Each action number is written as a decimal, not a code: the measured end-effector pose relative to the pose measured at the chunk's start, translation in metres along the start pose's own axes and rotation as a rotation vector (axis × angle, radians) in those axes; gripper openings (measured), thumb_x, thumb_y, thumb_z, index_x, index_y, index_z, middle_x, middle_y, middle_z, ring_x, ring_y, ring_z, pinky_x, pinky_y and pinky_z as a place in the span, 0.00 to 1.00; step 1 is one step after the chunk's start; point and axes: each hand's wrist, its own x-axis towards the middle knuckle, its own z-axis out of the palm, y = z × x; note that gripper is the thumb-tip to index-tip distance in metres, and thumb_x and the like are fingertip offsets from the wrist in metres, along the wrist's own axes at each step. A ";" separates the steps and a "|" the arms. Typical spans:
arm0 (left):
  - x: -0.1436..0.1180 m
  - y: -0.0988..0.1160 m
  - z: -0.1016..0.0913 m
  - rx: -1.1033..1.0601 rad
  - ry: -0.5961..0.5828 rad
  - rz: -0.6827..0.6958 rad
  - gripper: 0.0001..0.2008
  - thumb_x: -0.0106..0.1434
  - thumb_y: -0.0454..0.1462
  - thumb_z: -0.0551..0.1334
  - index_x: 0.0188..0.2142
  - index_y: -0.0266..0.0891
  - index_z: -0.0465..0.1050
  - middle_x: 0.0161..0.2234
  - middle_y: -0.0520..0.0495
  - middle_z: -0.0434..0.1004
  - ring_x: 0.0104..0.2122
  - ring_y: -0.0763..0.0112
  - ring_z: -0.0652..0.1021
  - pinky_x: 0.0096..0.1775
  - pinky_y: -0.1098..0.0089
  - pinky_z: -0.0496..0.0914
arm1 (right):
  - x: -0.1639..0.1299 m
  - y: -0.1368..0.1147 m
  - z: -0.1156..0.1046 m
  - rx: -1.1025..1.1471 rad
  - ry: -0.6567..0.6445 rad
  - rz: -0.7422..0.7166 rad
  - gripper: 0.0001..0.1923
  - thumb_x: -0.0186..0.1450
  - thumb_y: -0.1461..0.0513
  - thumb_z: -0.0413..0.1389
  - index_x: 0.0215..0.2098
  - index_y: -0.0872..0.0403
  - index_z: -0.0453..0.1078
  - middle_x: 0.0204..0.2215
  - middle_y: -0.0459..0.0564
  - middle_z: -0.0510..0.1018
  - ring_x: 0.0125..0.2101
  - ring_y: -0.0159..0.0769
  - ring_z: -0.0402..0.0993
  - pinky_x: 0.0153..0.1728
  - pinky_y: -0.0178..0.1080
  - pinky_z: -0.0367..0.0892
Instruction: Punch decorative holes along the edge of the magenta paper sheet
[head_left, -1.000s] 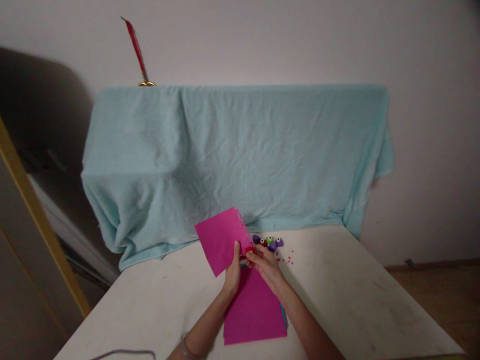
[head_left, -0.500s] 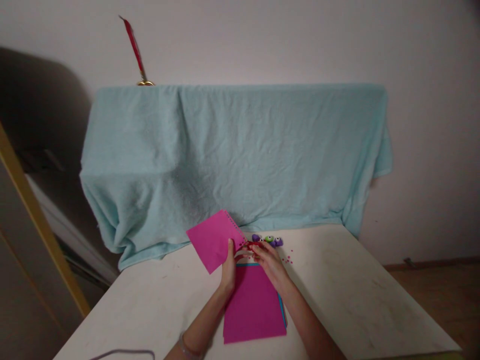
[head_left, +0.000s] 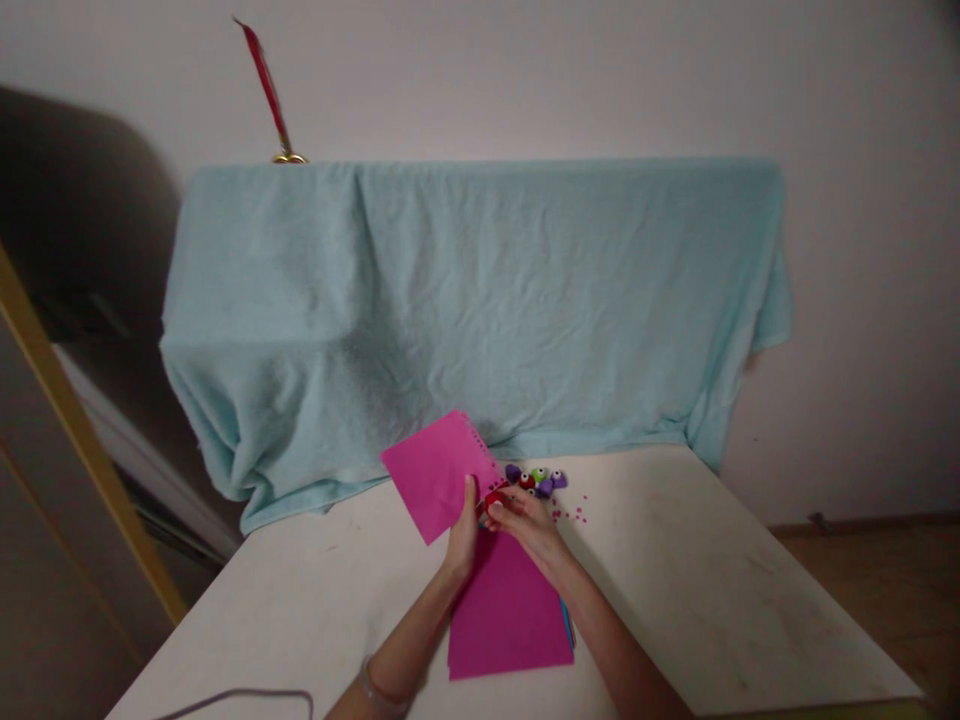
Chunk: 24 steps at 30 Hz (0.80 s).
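Observation:
My left hand (head_left: 463, 535) grips a bright pink sheet of paper (head_left: 435, 470) by its lower right part, thumb on top. A row of small holes runs along the sheet's right edge. My right hand (head_left: 529, 525) pinches a small red hole punch (head_left: 495, 503) at the sheet's lower right corner. Fingers partly cover the punch, so I cannot tell whether paper sits inside it. Below both hands lies a stack of coloured paper (head_left: 510, 610), magenta on top, with blue showing at the right side.
Several small purple, green and red punches with eye-like dots (head_left: 540, 480) stand just beyond my right hand. Pink paper bits (head_left: 577, 515) are scattered to their right on the white table (head_left: 675, 580). A light blue cloth (head_left: 525, 300) hangs behind. A grey cord (head_left: 247, 692) lies front left.
The red punch has turned in my right hand, showing a rounder red face. The pink sheet has shifted slightly right and up, and more of the small punches behind is visible.

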 end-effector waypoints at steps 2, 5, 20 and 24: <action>-0.001 0.001 0.000 0.005 0.001 -0.005 0.32 0.56 0.64 0.51 0.22 0.38 0.70 0.21 0.49 0.70 0.25 0.69 0.69 0.32 0.69 0.62 | -0.001 0.000 0.000 0.000 -0.003 -0.011 0.17 0.54 0.59 0.68 0.38 0.57 0.72 0.30 0.51 0.79 0.27 0.34 0.76 0.32 0.37 0.70; -0.002 0.002 0.000 0.006 -0.010 -0.001 0.31 0.56 0.63 0.51 0.22 0.39 0.70 0.22 0.49 0.71 0.26 0.69 0.70 0.33 0.69 0.62 | -0.002 -0.002 0.001 0.007 -0.002 -0.026 0.17 0.54 0.59 0.68 0.38 0.57 0.71 0.30 0.50 0.79 0.27 0.34 0.76 0.32 0.37 0.71; -0.011 0.012 0.008 -0.051 -0.120 -0.050 0.31 0.55 0.64 0.52 0.17 0.40 0.65 0.16 0.52 0.64 0.22 0.70 0.67 0.29 0.69 0.60 | -0.001 0.003 0.000 -0.070 0.017 -0.004 0.16 0.51 0.59 0.69 0.33 0.57 0.71 0.27 0.47 0.76 0.24 0.32 0.72 0.29 0.36 0.68; -0.006 0.007 0.007 -0.056 -0.163 -0.035 0.31 0.56 0.64 0.51 0.18 0.40 0.65 0.17 0.52 0.65 0.21 0.71 0.67 0.30 0.68 0.61 | 0.002 0.005 -0.002 -0.087 0.030 -0.027 0.14 0.52 0.59 0.68 0.32 0.57 0.72 0.25 0.45 0.74 0.23 0.30 0.69 0.25 0.33 0.65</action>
